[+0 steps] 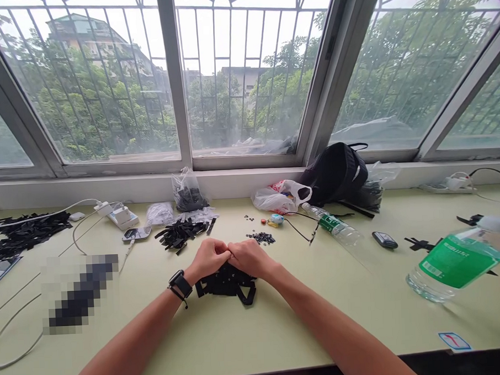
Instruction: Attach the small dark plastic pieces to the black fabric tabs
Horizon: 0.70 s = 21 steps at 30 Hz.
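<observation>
Left hand (pixel 209 258) and right hand (pixel 248 258) pinch black straps (pixel 226 282) lying crosswise.

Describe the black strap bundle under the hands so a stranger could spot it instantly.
Start at the barred window, then drop to the pale green desk below it. At centre, the left hand and right hand rest on a black strap bundle. Unlike the loose black strips behind it, it has a strap loop hanging toward the person.

honestly nothing here is readable. the green label (pixel 460 259) on the big plastic water bottle (pixel 438 281) has a barcode (pixel 432 269) and white print, but it's too blurry, and the smaller bottle's (pixel 332 226) green label is no better.
</observation>
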Available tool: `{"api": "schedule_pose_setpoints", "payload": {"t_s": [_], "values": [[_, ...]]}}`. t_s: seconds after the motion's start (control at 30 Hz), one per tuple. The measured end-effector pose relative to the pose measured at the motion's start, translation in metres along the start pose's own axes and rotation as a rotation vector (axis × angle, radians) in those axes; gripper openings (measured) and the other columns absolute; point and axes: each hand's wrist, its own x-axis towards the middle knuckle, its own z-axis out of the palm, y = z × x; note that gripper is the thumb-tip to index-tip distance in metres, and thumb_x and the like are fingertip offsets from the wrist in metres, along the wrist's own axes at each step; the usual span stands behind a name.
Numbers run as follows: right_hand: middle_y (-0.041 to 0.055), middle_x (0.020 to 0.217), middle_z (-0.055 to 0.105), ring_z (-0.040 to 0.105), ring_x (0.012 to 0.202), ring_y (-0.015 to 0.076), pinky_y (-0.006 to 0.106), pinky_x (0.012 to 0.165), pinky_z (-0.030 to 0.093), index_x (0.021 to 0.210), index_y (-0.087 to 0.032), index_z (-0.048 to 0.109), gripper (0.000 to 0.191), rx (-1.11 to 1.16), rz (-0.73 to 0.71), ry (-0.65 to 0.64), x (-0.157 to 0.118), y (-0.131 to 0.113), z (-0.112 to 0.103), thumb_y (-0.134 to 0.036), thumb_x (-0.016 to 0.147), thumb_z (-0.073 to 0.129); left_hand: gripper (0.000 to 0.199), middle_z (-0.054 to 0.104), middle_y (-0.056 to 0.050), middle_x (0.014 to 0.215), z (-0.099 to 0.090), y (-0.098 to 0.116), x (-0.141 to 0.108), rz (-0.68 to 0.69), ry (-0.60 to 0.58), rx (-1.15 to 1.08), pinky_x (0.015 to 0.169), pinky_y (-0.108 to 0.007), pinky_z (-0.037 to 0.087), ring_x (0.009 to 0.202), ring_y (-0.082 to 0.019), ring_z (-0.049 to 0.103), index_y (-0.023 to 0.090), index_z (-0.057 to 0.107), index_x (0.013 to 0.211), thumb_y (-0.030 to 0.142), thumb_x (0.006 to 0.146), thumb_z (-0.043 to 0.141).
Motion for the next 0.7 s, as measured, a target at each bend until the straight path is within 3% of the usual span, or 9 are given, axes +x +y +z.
{"api": "schedule_pose_setpoints", "payload": {"t_s": [0.3, 0.5, 0.6, 0.7], "values": [[0.0047, 0.080, 0.068, 0.059, 0.067, 0.0158, 0.027, 0.064, 0.029, 0.091, -0.018, 0.059, 0.029, 0.097, 0.019, 0.051, -0.001, 0.006, 0.006, -0.032, 0.106, 0.037, 0.029, 0.057, 0.001, 0.065, 0.003, 0.002, 0.003, -0.018, 0.051, -0.031, 0.058, -0.023, 0.036, 0.061, -0.012, 0.048, 0.016, 0.059, 0.069, 0.037, 0.088, 0.051], [-0.0002, 0.071, 0.059, 0.051, 0.063, 0.0137, 0.024, 0.063, 0.035, 0.088, -0.019, 0.055, 0.034, 0.543, 0.140, 0.224, 0.007, 0.016, 0.019, -0.035, 0.107, 0.031, 0.040, 0.056, 0.002, 0.067, 0.000, 0.002, 0.005, 0.012, 0.162, -0.019, 0.058, -0.024, 0.035, 0.060, -0.011, 0.046, 0.017, 0.056, 0.074, 0.047, 0.098, 0.045], [-0.0006, 0.072, 0.058, 0.051, 0.065, 0.0138, 0.023, 0.064, 0.039, 0.091, -0.018, 0.059, 0.034, 0.752, 0.161, 0.230, 0.010, 0.017, 0.020, -0.039, 0.105, 0.035, 0.040, 0.059, 0.001, 0.068, -0.001, 0.003, 0.004, 0.037, 0.182, 0.037, 0.058, -0.024, 0.034, 0.060, -0.011, 0.046, 0.017, 0.061, 0.078, 0.048, 0.099, 0.045], [0.0014, 0.077, 0.063, 0.053, 0.071, 0.0152, 0.024, 0.066, 0.042, 0.090, -0.018, 0.063, 0.036, 0.806, 0.144, 0.206, 0.012, 0.014, 0.017, -0.041, 0.103, 0.039, 0.040, 0.064, 0.000, 0.071, -0.002, 0.004, 0.003, 0.040, 0.187, 0.078, 0.058, -0.024, 0.034, 0.060, -0.012, 0.048, 0.017, 0.066, 0.081, 0.048, 0.099, 0.047]]}}
